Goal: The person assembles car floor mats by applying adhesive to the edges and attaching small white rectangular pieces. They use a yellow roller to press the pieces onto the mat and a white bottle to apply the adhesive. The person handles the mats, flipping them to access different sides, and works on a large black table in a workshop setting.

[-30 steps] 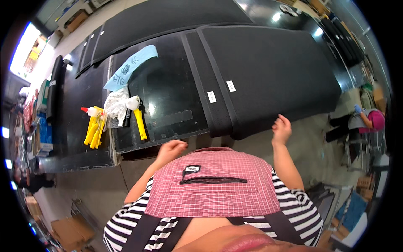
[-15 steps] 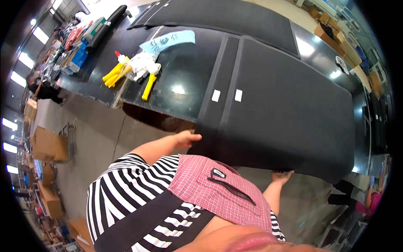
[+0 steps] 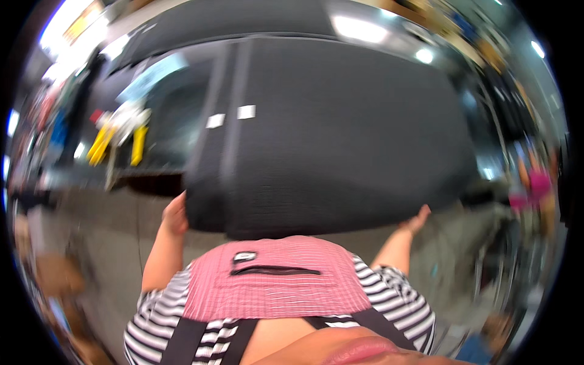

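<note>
A large black mat (image 3: 347,134) with rounded corners lies on the dark table and overhangs its near edge. Along its left side, a second black layer (image 3: 205,157) shows as a strip; each layer carries a small white label. My left hand (image 3: 176,214) is closed on the left end of the near edge, by the strip. Toward the right end, my right hand (image 3: 416,220) holds the same edge from below, its fingers partly hidden by the mat. Both hands are somewhat blurred.
Left of the mat lie yellow-handled tools (image 3: 139,146), a crumpled white bag (image 3: 128,118) and a light blue paper strip (image 3: 152,78). Another black mat (image 3: 243,19) lies at the far side. A person in pink (image 3: 538,185) is at the right. Cardboard boxes (image 3: 58,274) stand at left.
The view has turned to the right, so the table things appear farther left. My left hand has gone from beside the mat's corner to gripping its edge; the right stays at the near edge.
</note>
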{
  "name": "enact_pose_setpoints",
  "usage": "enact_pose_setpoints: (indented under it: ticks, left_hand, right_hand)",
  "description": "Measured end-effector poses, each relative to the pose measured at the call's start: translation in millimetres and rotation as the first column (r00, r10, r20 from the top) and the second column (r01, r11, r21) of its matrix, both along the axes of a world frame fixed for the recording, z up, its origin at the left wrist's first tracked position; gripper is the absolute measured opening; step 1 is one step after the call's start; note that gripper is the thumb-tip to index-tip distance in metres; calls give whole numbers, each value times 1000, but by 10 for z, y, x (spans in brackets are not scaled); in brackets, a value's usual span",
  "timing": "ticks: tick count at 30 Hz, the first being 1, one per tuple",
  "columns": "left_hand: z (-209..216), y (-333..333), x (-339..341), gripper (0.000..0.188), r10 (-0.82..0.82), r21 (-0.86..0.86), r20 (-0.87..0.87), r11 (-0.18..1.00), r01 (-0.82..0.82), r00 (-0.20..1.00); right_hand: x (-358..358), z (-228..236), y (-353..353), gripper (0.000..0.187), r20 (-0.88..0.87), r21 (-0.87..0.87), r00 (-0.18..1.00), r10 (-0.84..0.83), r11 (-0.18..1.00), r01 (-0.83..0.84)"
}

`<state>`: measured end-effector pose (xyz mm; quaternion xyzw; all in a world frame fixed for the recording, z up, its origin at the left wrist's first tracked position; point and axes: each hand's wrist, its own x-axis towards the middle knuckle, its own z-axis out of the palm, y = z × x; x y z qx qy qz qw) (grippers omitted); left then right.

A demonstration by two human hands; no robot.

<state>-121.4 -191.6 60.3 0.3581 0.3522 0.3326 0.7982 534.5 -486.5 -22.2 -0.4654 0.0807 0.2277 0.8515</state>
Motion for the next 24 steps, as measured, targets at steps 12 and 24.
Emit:
enact_pose_setpoints:
  ticks: [12, 24]
  left_hand:
    - [227, -793, 451, 114, -11, 87, 414, 996, -27, 910]
    - [63, -1073, 1153, 27, 560, 105, -157, 829, -550, 814]
  right_hand:
    - [251, 406, -273, 47, 139, -385, 972, -187, 895, 227]
    - [164, 703, -374, 54, 227, -207, 972, 66, 978, -18]
